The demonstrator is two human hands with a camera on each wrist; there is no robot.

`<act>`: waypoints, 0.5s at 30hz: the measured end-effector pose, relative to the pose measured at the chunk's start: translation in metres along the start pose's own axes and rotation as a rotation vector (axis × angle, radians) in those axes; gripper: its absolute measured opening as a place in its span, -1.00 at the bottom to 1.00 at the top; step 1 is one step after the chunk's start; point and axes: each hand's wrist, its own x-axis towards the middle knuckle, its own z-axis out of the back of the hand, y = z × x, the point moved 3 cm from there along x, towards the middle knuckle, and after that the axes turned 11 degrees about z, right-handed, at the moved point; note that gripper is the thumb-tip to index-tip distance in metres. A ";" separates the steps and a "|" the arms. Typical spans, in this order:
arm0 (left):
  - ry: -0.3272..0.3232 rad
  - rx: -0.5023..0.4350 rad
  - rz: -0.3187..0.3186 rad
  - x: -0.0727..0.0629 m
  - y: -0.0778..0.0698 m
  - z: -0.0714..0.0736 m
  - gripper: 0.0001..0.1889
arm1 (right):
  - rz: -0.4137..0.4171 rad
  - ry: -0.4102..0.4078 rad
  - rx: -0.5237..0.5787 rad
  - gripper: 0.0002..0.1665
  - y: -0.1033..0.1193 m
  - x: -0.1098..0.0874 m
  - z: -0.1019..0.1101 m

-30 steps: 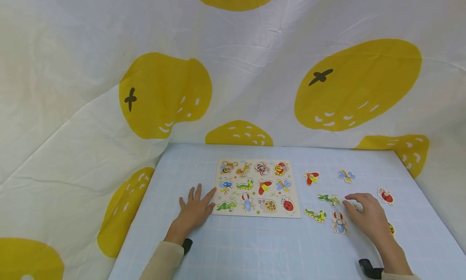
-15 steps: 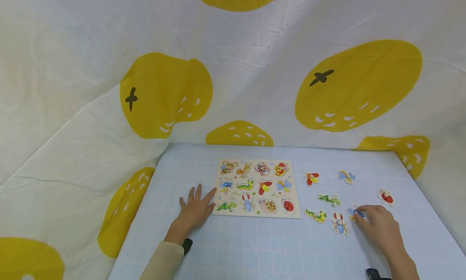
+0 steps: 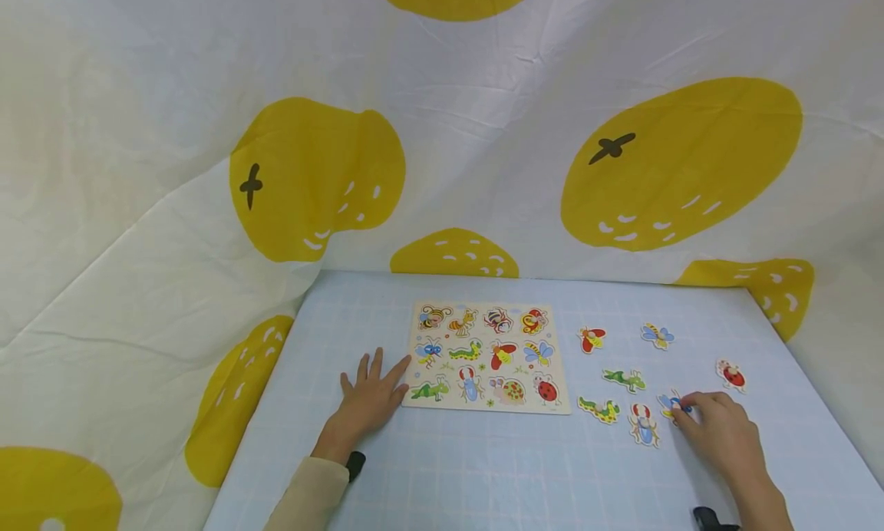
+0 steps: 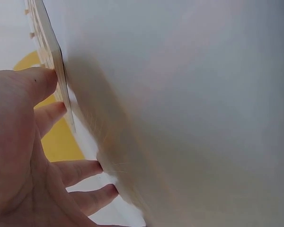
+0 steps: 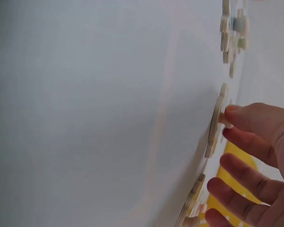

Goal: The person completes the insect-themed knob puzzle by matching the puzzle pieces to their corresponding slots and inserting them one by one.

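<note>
My left hand (image 3: 369, 403) lies with fingers spread at the left edge of a wooden insect puzzle board (image 3: 490, 404). In the left wrist view, its thumb and a finger touch the board's edge (image 4: 57, 52). Over at the right, my right hand (image 3: 721, 431) pinches the small knob of a blue fly puzzle piece (image 3: 667, 403) between thumb and index finger. The right wrist view has this piece (image 5: 214, 127) edge-on, close to the table. Beside it are a stag beetle piece (image 3: 644, 426), a grasshopper piece (image 3: 625, 379) and a caterpillar piece (image 3: 598, 410).
Farther back lie a red winged bug piece (image 3: 591, 339) and a blue-winged dragonfly piece (image 3: 657, 335). A ladybird piece (image 3: 732, 375) lies beyond my right hand. A fruit-print cloth (image 3: 483, 170) hangs behind the pale checked table (image 3: 483, 469).
My right hand has moved right and toward me, and its thumb and index finger now pinch the blue fly piece's knob. It covers a spotted piece seen earlier. The left hand stays put.
</note>
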 end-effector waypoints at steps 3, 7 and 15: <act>0.002 -0.004 -0.001 0.000 0.000 0.001 -0.41 | -0.006 0.017 0.004 -0.62 0.001 0.001 -0.001; 0.004 -0.008 -0.001 0.000 0.001 0.000 -0.40 | -0.010 0.026 0.005 -0.61 0.002 0.002 0.000; 0.003 -0.002 0.005 0.003 0.003 -0.005 -0.40 | -0.006 0.025 -0.023 -0.66 0.003 0.005 0.000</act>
